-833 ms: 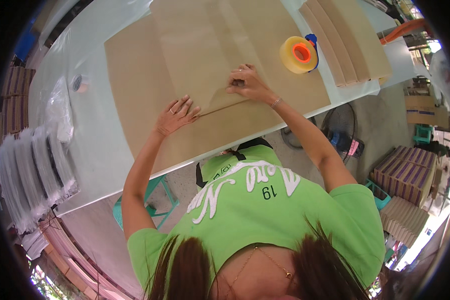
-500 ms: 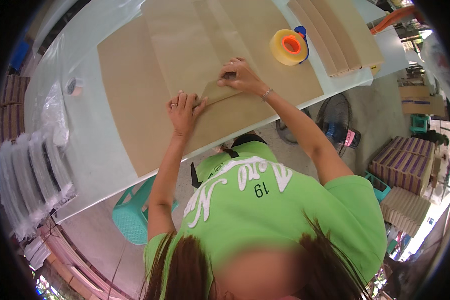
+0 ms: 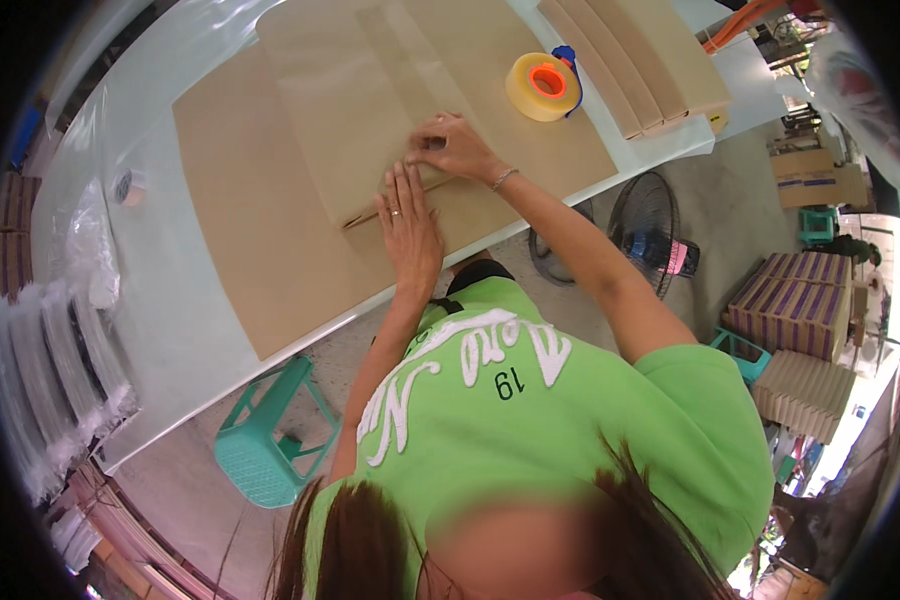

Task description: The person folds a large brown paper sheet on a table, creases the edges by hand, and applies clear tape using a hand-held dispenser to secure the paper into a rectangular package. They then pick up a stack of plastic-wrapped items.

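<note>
My left hand (image 3: pixel 407 225) lies flat, fingers together, on a folded brown cardboard sheet (image 3: pixel 350 120), pressing its lower folded edge. My right hand (image 3: pixel 450 148) rests just above and to the right of it, fingertips pinched on the same fold line. The folded sheet lies on a larger flat brown cardboard sheet (image 3: pixel 260 260) spread over the pale table (image 3: pixel 160 310). A roll of yellowish packing tape with an orange core (image 3: pixel 542 86) stands to the right of my hands.
A stack of folded cardboard (image 3: pixel 640 55) lies at the table's far right. A small tape roll (image 3: pixel 130 185) and clear plastic bags (image 3: pixel 40 370) sit at left. Below the table stand a teal stool (image 3: pixel 265 440), a floor fan (image 3: pixel 650 235) and stacked boxes (image 3: pixel 800 310).
My left hand has slid from the lower left along the fold up to beside my right hand. The view has shifted, so the tape roll sits closer to centre.
</note>
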Demonstrator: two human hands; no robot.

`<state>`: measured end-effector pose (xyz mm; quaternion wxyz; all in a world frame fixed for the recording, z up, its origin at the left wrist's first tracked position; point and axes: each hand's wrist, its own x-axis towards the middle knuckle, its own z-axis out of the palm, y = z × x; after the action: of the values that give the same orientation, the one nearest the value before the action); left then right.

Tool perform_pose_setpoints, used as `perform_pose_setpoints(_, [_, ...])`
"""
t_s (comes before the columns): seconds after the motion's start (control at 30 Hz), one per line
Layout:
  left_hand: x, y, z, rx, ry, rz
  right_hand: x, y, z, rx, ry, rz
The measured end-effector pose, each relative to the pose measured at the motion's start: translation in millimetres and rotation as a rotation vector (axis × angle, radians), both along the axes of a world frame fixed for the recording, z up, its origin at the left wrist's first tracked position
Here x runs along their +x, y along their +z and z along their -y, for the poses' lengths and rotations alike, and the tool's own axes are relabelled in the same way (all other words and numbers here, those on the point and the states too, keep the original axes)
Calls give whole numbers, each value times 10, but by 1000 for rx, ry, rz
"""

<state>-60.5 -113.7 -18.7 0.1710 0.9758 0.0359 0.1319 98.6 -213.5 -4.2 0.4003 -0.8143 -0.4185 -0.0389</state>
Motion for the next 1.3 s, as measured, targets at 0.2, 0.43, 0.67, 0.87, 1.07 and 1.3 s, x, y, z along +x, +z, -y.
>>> perform_pose_setpoints(0.2, [43, 28, 44, -38, 55, 5, -101, 13, -115, 60, -161, -291])
perform_pose_setpoints(0.43, [63, 48, 143, -14, 170, -113, -294, -4, -59, -234, -485, 270])
perform_pose_setpoints(0.67, [55, 17, 282, -75, 346, -77, 568, 202, 748, 228, -682, 141])
perform_pose_setpoints(0.87, [146, 69, 439, -71, 514, -53, 1295, 32, 2407, 125, -812, -975])
perform_pose_setpoints(1.07, [199, 114, 501, -39, 608, -102, 1320, -194, 2149, 130, -592, -1009])
perform_pose_setpoints(1.3, [229, 96, 521, 20, 633, -98, 1895, -856, 2322, 371, -420, -916])
